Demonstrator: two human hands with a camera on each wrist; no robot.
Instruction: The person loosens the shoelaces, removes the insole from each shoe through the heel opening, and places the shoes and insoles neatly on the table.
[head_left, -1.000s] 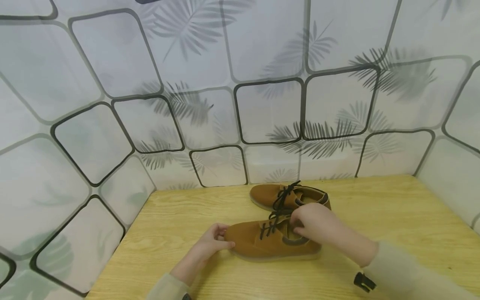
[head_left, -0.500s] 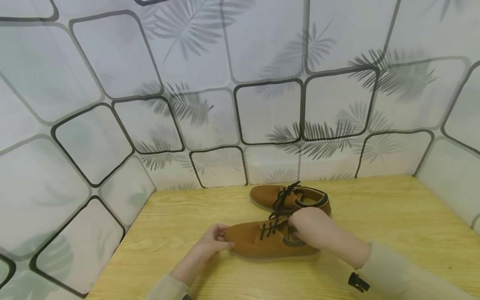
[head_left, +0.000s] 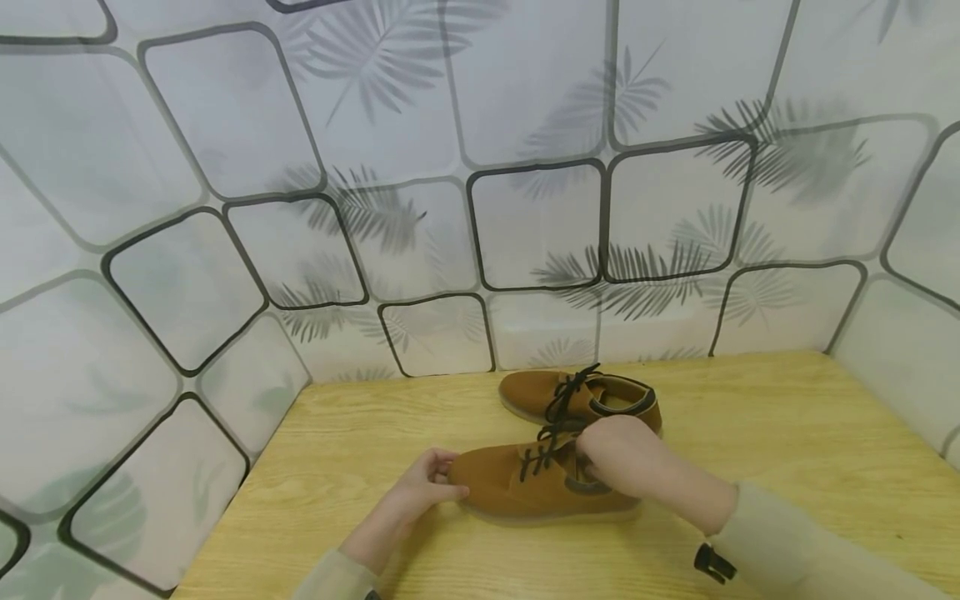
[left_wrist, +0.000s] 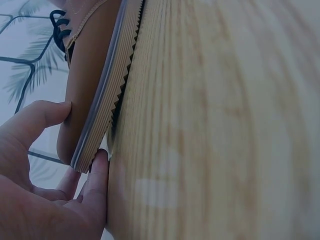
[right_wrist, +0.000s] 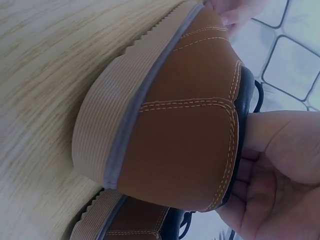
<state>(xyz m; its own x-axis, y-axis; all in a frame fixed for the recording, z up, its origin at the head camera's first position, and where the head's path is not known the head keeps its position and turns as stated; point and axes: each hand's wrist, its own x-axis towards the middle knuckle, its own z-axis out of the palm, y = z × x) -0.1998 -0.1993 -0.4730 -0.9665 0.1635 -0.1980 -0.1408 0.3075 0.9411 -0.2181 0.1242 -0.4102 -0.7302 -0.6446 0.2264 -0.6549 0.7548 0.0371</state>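
Observation:
A brown lace-up shoe (head_left: 487, 487) with black laces sits on the table, toe to the left. My left hand (head_left: 420, 486) holds its toe. In the left wrist view the thumb (left_wrist: 52, 114) presses the upper and a fingertip (left_wrist: 100, 159) is under the edge of the pale ridged sole. At the other end my right hand (head_left: 624, 457) reaches into the shoe's opening. The right wrist view shows the digits passing over the dark collar (right_wrist: 243, 107); their tips are hidden inside, so whether they hold anything cannot be seen.
A matching brown shoe (head_left: 531, 392) stands just behind, also toe left. Both are on a yellow wood-grain table (head_left: 375, 417). Behind it hangs a pale wall covering (head_left: 420, 242) with dark rounded outlines and leaf prints.
My right hand has moved slightly left and its fingers have gone deeper into the shoe's opening. The left hand and both shoes have stayed in place.

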